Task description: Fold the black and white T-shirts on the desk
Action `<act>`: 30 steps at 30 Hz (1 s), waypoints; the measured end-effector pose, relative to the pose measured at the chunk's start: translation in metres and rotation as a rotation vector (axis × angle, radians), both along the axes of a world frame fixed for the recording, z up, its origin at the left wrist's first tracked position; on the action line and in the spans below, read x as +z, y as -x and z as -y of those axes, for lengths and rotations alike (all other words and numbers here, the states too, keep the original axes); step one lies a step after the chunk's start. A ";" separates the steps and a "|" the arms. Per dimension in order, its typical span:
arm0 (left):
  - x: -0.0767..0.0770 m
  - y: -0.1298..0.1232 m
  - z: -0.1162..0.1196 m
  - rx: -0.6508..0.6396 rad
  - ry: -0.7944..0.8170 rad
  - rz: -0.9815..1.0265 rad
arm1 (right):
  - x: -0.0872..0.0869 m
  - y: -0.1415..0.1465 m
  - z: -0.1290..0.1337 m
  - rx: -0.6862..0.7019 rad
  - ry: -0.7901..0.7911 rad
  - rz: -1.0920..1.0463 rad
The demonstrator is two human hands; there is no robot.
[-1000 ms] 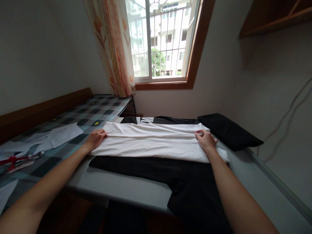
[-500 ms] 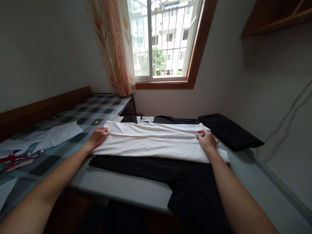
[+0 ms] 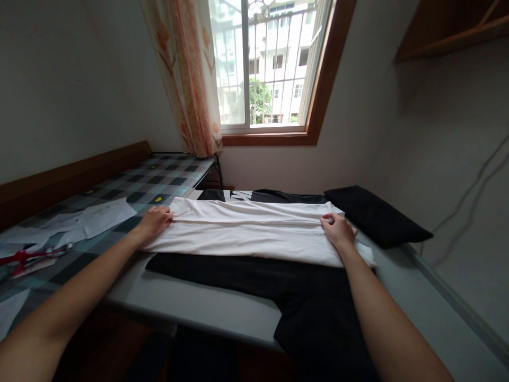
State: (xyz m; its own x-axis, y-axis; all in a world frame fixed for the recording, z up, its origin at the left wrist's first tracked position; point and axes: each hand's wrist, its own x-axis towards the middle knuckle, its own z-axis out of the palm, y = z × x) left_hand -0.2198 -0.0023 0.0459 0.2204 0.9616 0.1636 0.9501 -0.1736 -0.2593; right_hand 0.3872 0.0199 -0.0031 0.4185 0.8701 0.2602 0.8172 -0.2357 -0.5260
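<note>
A white cloth garment point(image 3: 246, 233), folded into a long strip, lies across the middle on top of a black garment point(image 3: 222, 273). My left hand point(image 3: 156, 220) pinches the white garment at its left end, with the fingers closed on the fabric. At the right end my right hand point(image 3: 337, 228) has thumb and fingers pinched on the same fabric. Shallow creases run along the white cloth between the two hands. Behind it, part of a black item with white lettering point(image 3: 240, 195) shows.
A black cushion point(image 3: 376, 215) lies at the right on the grey board point(image 3: 191, 305). Papers point(image 3: 97, 217) and a red-handled object point(image 3: 22, 258) rest on the checked bed surface point(image 3: 178, 170) at the left. Behind are a window and curtain point(image 3: 196, 79).
My left hand has shifted slightly left at the end of the white garment, which now reaches slightly farther left. My right hand is nearly unchanged.
</note>
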 end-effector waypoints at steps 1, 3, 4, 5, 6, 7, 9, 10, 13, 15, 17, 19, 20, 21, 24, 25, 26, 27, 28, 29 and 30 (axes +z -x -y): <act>0.001 -0.004 -0.002 0.038 0.002 -0.019 | 0.000 0.000 0.000 0.004 0.004 0.005; 0.002 -0.014 -0.010 0.132 0.014 -0.008 | 0.000 0.000 0.000 0.006 0.013 0.011; 0.002 -0.020 -0.016 0.178 0.014 0.030 | 0.000 -0.001 -0.001 0.004 0.017 0.014; 0.002 -0.028 -0.023 0.208 0.007 0.087 | -0.001 -0.001 -0.001 0.002 0.021 0.015; 0.001 -0.036 -0.030 0.215 -0.005 0.157 | -0.001 -0.001 -0.002 0.000 0.023 0.016; 0.000 -0.046 -0.039 0.199 -0.017 0.233 | -0.001 -0.001 -0.002 -0.002 0.023 0.017; -0.003 -0.071 -0.057 0.117 -0.027 0.375 | -0.002 -0.002 -0.002 0.001 0.018 0.022; -0.005 -0.085 -0.067 0.063 -0.029 0.432 | -0.002 -0.002 -0.002 0.004 0.016 0.024; -0.012 -0.133 -0.096 -0.043 -0.009 0.540 | -0.001 -0.001 -0.001 0.015 0.016 0.023; -0.016 -0.163 -0.114 -0.049 0.052 0.567 | 0.000 -0.001 0.000 0.021 0.016 0.024; -0.020 -0.188 -0.127 -0.045 0.115 0.570 | 0.000 -0.001 0.001 0.027 0.011 0.027; -0.024 -0.205 -0.136 -0.060 0.158 0.563 | 0.000 0.000 0.001 0.031 0.004 0.029; -0.026 -0.210 -0.139 -0.072 0.172 0.558 | 0.000 0.000 0.001 0.032 0.004 0.029; -0.028 -0.214 -0.141 -0.088 0.181 0.552 | 0.000 0.000 0.001 0.031 0.006 0.029; -0.033 -0.221 -0.144 -0.123 0.163 0.530 | 0.001 0.001 0.001 0.034 0.017 0.033; -0.035 -0.222 -0.144 -0.126 0.147 0.521 | 0.001 0.001 0.001 0.037 0.020 0.034; -0.037 -0.223 -0.145 -0.125 0.128 0.510 | 0.001 0.001 0.001 0.041 0.021 0.036; -0.038 -0.223 -0.145 -0.123 0.106 0.493 | 0.001 0.001 0.001 0.046 0.021 0.035; -0.040 -0.224 -0.145 -0.118 0.083 0.472 | 0.001 0.002 0.002 0.049 0.021 0.033; -0.041 -0.223 -0.145 -0.112 0.061 0.448 | 0.001 0.002 0.002 0.048 0.019 0.030; -0.042 -0.221 -0.144 -0.101 0.039 0.422 | 0.001 0.002 0.003 0.044 0.016 0.027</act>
State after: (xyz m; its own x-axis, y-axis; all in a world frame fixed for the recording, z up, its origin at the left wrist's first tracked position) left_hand 0.0015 0.1422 0.0037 0.2353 0.9459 0.2235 0.9492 -0.2731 0.1566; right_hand 0.3854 0.0172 -0.0024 0.3726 0.8917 0.2570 0.8408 -0.2072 -0.5002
